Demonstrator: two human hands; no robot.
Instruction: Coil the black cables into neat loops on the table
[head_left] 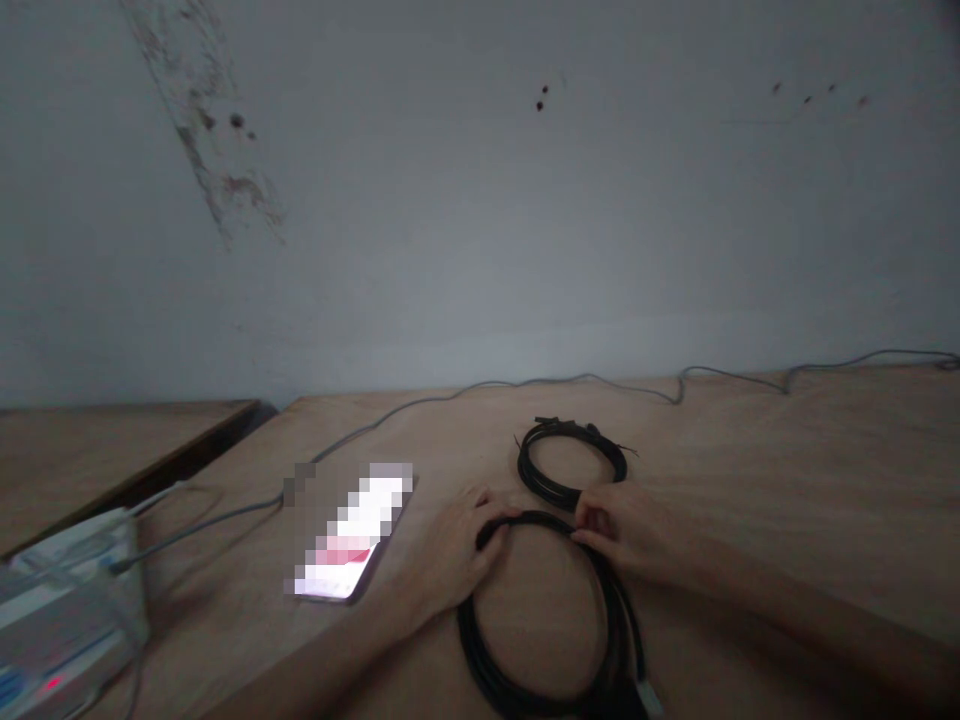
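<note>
A large coil of black cable (pixel 478 650) lies on the wooden table in front of me, its lower edge cut off by the frame. My left hand (pixel 466 545) is closed round the coil's upper left side, thumb inside the loop. On the upper right of the same coil, my right hand (pixel 619 525) pinches the cable between thumb and curled fingers. Near the bottom right, a pale connector end (pixel 649 697) sticks out from the coil. Just beyond my hands rests a second, smaller black cable coil (pixel 527 470), with thin tie ends poking out at its sides.
A lit phone (pixel 360 540), partly pixelated, lies left of my left hand. At the far left stands a white power strip or box (pixel 82 640) with a red light and plugged cords. A thin grey cord (pixel 450 398) runs along the table's back by the wall (pixel 480 220).
</note>
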